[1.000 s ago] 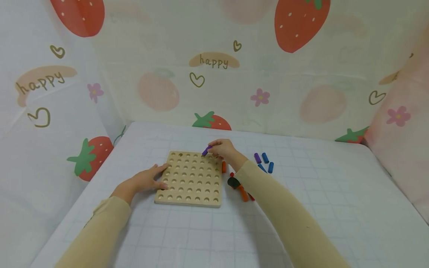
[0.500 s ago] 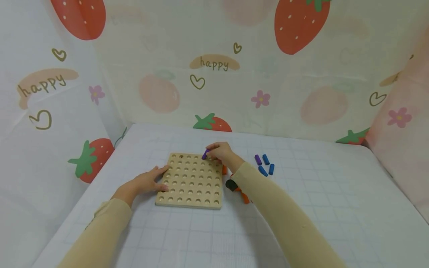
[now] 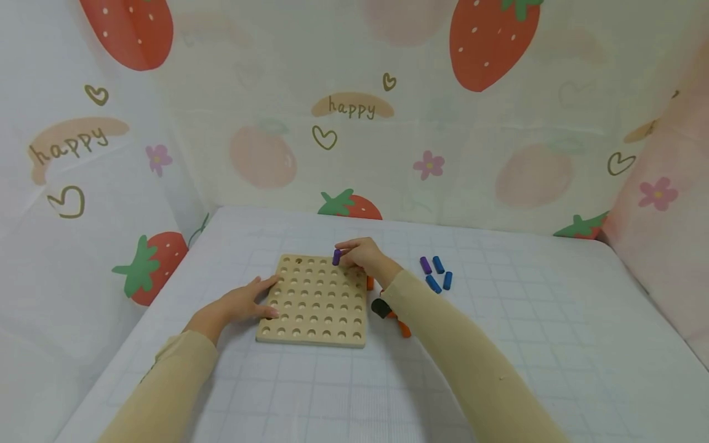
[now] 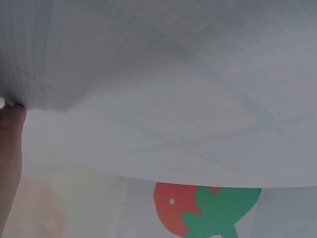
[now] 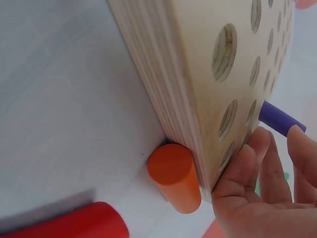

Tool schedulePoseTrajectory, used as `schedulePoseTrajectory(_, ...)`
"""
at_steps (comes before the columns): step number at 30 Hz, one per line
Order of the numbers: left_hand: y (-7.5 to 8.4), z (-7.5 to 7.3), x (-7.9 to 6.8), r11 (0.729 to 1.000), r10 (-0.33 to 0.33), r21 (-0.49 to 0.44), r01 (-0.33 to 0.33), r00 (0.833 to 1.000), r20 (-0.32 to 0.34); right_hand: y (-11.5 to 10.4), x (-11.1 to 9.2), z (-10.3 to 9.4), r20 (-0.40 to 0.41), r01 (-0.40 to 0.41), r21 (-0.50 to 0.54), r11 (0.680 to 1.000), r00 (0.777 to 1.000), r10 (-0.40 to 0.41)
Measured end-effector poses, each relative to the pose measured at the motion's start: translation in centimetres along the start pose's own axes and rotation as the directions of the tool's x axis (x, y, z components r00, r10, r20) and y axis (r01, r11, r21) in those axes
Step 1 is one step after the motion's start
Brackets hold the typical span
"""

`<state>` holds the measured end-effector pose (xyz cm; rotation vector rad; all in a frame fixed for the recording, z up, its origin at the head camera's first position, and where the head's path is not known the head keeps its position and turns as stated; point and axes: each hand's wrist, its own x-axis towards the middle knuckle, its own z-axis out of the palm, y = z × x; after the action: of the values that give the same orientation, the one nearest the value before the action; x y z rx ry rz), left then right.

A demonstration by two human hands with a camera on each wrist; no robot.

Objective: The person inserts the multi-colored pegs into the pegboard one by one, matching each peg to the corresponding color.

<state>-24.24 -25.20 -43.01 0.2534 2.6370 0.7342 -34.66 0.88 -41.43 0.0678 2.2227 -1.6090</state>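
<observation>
A light wooden board [image 3: 312,301] with rows of round holes lies on the table. At its back edge a purple peg [image 3: 336,257] stands upright in a hole. My right hand [image 3: 362,255] is beside this peg; in the right wrist view one fingertip is at the top end of the purple peg [image 5: 282,118], while other fingers rest by the board's edge. No finger is seen wrapped round it. My left hand [image 3: 240,303] rests on the board's left edge, thumb and fingers spread. Only a bit of the left hand [image 4: 10,148] shows in its wrist view.
Right of the board lie a purple peg [image 3: 425,265] and several blue pegs [image 3: 434,283]. An orange peg [image 5: 176,178] stands against the board's side, with a red peg [image 5: 74,223] nearby. A dark round piece [image 3: 381,307] lies by the right sleeve.
The purple peg has gone from tilted in my right fingers to upright at the board's back row. The fingers have moved slightly away from around it. My left hand stays in place.
</observation>
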Motion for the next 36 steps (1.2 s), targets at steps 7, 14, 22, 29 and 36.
schedulePoseTrajectory(7, 0.2, 0.1, -0.1, 1.000, 0.006, -0.006, -0.006, 1.000, -0.002, 0.1, -0.2, -0.3, -0.007, -0.006, 0.004, 1.000, 1.000, 0.006)
schedulePoseTrajectory(14, 0.4, 0.1, -0.1, 1.000, 0.004, -0.009, -0.004, 1.000, 0.004, 0.0, -0.6, -0.5, 0.015, -0.009, -0.044, 0.999, 1.000, 0.010)
schedulePoseTrajectory(22, 0.4, 0.1, 0.1, 1.000, 0.000, -0.009, 0.000, 1.000, 0.011, -0.5, -1.4, -2.1, 0.021, 0.026, -0.021, 0.999, 0.999, -0.026)
schedulePoseTrajectory(29, 0.3, 0.0, 0.1, 1.000, 0.001, -0.014, -0.001, 1.000, 0.011, -0.8, -2.7, -5.3, 0.013, 0.046, -0.057, 0.997, 0.999, -0.045)
schedulePoseTrajectory(36, 0.1, 0.1, 0.2, 1.000, -0.006, -0.016, 0.007, 1.000, 0.014, -0.7, -3.9, -8.9, -0.044, 0.010, -0.064, 0.998, 0.999, -0.013)
